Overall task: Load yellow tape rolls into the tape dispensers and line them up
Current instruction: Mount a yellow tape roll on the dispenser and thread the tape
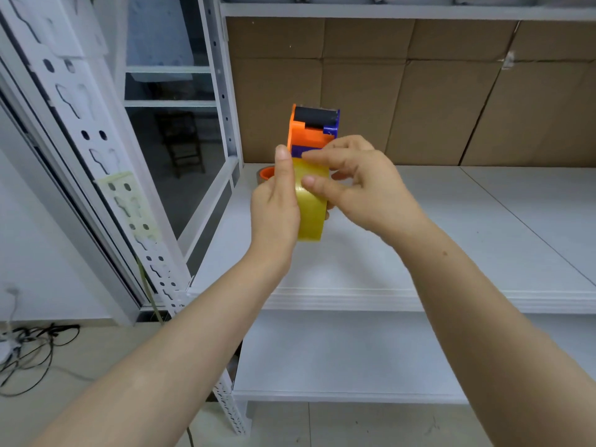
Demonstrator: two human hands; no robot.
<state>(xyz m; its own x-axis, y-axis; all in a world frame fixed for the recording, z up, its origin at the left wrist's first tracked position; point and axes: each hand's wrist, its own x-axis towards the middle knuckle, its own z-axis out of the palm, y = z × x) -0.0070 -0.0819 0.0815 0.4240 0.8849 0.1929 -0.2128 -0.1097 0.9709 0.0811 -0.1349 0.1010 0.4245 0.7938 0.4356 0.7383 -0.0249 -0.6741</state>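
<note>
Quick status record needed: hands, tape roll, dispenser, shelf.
left hand: grips tape roll from its left side
right hand: fingertips on roll's top, by the dispenser
tape roll: yellow, held mid-air
dispenser: orange and purple, black roller on top, held above roll
shelf: white; orange object partly hidden behind left hand

A white metal shelving unit point(483, 285) stands against brown cardboard sheets point(419, 91). Left of it is a perforated white upright point(96, 150), and black cables point(35, 346) lie on the floor
</note>
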